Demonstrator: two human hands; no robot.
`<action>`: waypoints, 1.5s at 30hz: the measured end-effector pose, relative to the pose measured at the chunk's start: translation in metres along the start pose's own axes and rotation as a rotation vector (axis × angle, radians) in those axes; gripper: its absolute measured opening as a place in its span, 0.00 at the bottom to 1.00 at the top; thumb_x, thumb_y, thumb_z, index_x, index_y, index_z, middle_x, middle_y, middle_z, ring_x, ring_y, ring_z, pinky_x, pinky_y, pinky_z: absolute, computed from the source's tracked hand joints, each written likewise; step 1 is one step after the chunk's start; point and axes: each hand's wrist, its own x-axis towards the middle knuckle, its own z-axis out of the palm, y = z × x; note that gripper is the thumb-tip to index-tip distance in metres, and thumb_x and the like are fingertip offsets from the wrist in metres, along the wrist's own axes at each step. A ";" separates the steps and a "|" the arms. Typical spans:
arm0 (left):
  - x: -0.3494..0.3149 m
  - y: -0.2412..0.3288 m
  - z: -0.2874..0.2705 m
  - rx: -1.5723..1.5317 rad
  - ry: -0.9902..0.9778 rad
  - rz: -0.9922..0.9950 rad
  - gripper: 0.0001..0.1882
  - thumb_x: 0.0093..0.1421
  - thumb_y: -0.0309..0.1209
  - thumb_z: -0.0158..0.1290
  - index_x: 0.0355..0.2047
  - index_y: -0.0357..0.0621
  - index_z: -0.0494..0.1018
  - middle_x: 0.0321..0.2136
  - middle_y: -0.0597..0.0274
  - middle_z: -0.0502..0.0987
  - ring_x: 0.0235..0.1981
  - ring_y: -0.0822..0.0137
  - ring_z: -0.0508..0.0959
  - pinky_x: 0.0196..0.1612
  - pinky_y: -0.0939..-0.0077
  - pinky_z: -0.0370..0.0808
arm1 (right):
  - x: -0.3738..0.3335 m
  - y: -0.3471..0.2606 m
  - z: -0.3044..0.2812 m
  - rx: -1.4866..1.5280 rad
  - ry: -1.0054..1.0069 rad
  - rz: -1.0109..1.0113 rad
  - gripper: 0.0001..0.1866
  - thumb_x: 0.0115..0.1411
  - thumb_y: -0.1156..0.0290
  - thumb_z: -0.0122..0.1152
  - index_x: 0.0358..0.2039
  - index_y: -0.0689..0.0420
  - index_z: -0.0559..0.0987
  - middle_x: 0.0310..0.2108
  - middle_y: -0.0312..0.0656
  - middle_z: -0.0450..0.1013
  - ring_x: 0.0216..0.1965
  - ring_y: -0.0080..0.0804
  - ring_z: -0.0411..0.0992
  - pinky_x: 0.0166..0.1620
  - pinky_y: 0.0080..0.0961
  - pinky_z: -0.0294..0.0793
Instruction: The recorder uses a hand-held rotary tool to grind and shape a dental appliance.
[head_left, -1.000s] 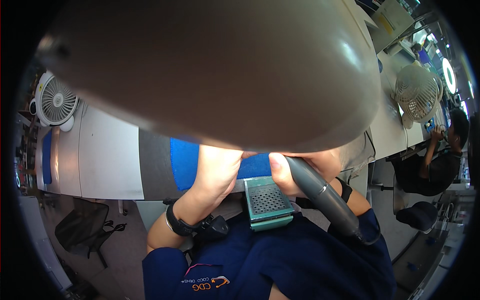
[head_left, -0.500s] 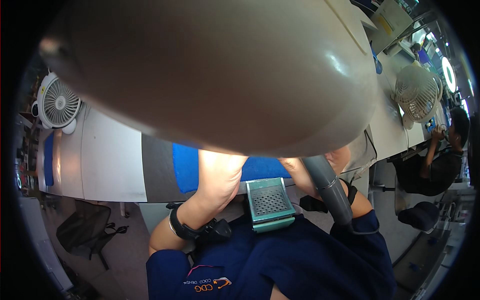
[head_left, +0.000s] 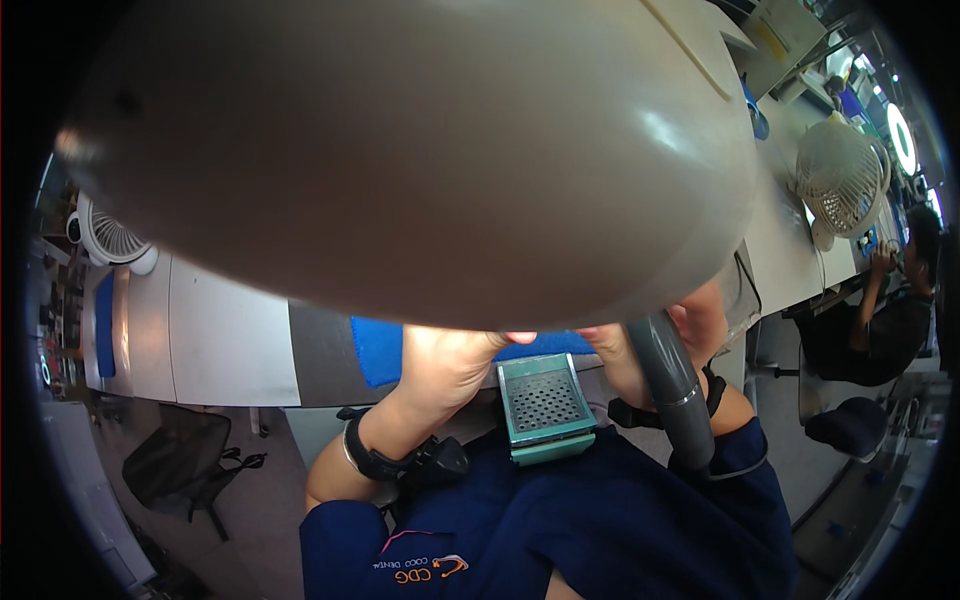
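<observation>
gripping grey handpiece point(head_left: 672, 385): right fingers point(head_left: 607, 343) curled round | left fingers point(head_left: 519, 337) part-hidden, can't tell grip | shirt point(head_left: 640, 520): orange lettering point(head_left: 411, 576)

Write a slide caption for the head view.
Right hand holds a dark grey cylindrical handpiece; a glossy, rounded, brownish shade hides its upper end.

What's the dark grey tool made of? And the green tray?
The dark grey tool looks like plastic or coated metal: smooth, with a soft sheen. The green tray seems painted metal or plastic, I can't tell which: its rim gleams.
</observation>
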 end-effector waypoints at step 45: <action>0.008 -0.006 0.008 -0.251 0.161 -0.280 0.06 0.56 0.20 0.44 0.34 0.34 0.67 0.29 0.54 0.72 0.24 0.64 0.75 0.26 0.76 0.75 | -0.005 0.019 -0.002 -0.139 -0.108 -0.161 0.09 0.38 0.82 0.57 0.25 0.62 0.73 0.19 0.42 0.71 0.16 0.23 0.64 0.19 0.16 0.61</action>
